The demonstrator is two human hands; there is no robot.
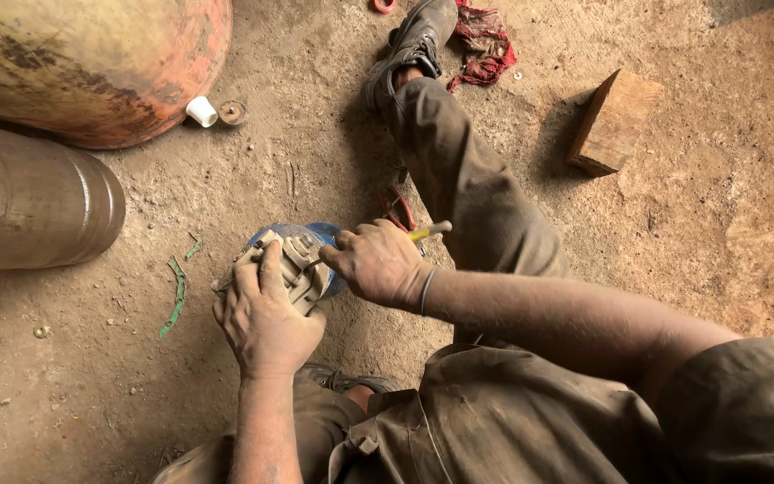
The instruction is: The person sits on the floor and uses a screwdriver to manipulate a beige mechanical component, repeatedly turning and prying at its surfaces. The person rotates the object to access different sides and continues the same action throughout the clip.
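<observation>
Head view, person seated on dirt floor (718, 224). Left hand (264, 314) closed over a dusty tan metal part (296, 267) w/ ribbed segments, pressing it down at centre of scene, just near of a blue round piece (322, 235) lying under it. Right hand (378, 262) gripped around a yellow-handled tool (430, 231); handle end sticks out to the right, working end meets the part between both hands, tip hidden. Red-handled pliers (398, 208) lie on floor just far of right hand, beside the outstretched trouser leg (468, 179); black shoe (412, 45) at far end. Far left: rusty orange tank (91, 63) and, nearer, a grey metal cylinder (29, 206). White cap (201, 111) and small round disc (233, 112) touch the floor beside the tank. Green strip fragments (176, 296) left of left hand. Wood block (615, 121) far right; red rag (485, 40) by shoe.
</observation>
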